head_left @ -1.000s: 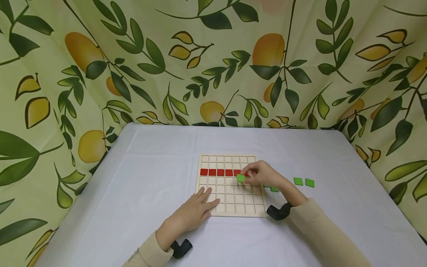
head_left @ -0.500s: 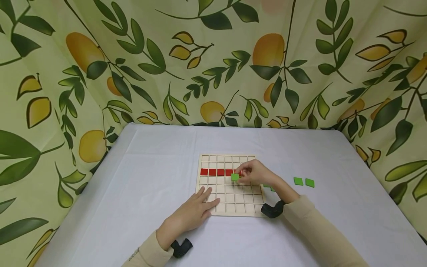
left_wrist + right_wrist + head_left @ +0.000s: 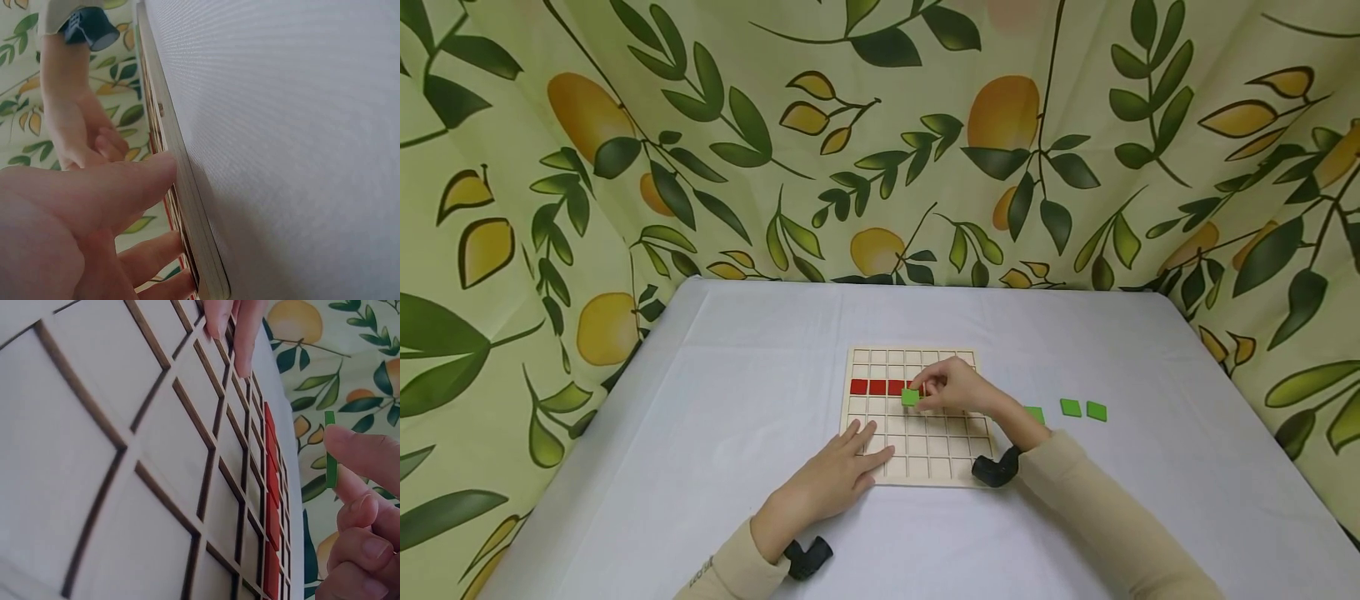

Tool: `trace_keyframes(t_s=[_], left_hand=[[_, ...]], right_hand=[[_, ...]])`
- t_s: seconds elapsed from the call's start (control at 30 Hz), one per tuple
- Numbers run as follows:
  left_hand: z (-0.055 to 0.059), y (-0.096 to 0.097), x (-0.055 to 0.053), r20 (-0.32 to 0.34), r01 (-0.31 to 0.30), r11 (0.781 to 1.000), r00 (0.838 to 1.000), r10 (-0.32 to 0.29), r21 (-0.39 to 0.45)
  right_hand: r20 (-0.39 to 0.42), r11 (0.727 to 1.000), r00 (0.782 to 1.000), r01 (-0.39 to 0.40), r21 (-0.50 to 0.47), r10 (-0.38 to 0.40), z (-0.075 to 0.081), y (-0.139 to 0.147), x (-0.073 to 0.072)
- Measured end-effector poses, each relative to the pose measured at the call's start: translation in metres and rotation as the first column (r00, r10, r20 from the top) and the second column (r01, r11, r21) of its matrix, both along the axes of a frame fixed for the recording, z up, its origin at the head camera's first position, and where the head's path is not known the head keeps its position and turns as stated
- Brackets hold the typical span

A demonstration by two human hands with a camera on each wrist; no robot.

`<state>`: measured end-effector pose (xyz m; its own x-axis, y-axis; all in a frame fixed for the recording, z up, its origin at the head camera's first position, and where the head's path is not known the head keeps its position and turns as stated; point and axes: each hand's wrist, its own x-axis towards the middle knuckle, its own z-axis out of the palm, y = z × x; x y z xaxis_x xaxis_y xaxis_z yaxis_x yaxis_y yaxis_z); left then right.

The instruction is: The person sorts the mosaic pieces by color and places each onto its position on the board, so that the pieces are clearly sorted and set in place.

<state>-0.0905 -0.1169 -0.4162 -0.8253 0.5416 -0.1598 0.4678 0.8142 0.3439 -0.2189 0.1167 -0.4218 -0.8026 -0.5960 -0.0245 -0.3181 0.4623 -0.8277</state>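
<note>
Green tile [image 3: 910, 397] is pinched in the right hand's grip [image 3: 953, 387], on its left side, raised over the grid board [image 3: 939, 447]; the left hand [image 3: 829, 481], farther off, rests on the board.

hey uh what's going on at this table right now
A person is working with coloured tiles on a wooden grid board. Their right hand pinches a green tile, held above the board near a row of red tiles. Their left hand rests at the board's near left side, fingers spread. More green tiles lie on the table to the right. The held tile isn't set down yet.
</note>
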Motion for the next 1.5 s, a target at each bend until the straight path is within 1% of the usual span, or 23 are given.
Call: trace_keyframes(t_s=[0.17, 0.4, 0.6, 0.87, 1.03, 1.27, 1.5], left_hand=[[0.0, 0.0, 0.0, 0.006, -0.001, 1.0, 1.0, 0.001, -0.004], [0.0, 0.0, 0.0, 0.004, -0.002, 1.0, 1.0, 0.002, -0.001], [-0.001, 0.0, 0.0, -0.002, 0.003, 1.0, 1.0, -0.003, 0.002], [-0.004, -0.001, -0.001, -0.005, 0.008, 1.0, 1.0, -0.008, -0.008], [-0.005, -0.001, -0.002, -0.012, 0.013, 1.0, 1.0, -0.013, -0.012], [-0.005, -0.001, -0.001, -0.004, 0.007, 1.0, 1.0, -0.007, -0.005], [-0.003, -0.001, 0.0, -0.007, 0.003, 1.0, 1.0, -0.003, 0.006]], right_hand=[[0.028, 1.0, 1.0, 0.0, -0.026, 0.001, -0.003, -0.006, -0.001], [0.05, 1.0, 0.999, 0.009, -0.023, -0.008, -0.004, -0.015, -0.002], [0.072, 0.999, 0.997, 0.042, -0.023, -0.04, -0.004, -0.021, -0.004], [0.088, 0.994, 0.995, 0.051, -0.095, -0.043, -0.009, -0.029, -0.006], [0.107, 0.994, 0.991, 0.083, -0.075, -0.075, -0.012, -0.035, -0.005], [0.101, 0.994, 0.991, 0.092, -0.052, -0.086, -0.015, -0.044, -0.003], [0.149, 0.989, 0.98, 0.138, -0.054, -0.128, -0.013, -0.053, 0.002]])
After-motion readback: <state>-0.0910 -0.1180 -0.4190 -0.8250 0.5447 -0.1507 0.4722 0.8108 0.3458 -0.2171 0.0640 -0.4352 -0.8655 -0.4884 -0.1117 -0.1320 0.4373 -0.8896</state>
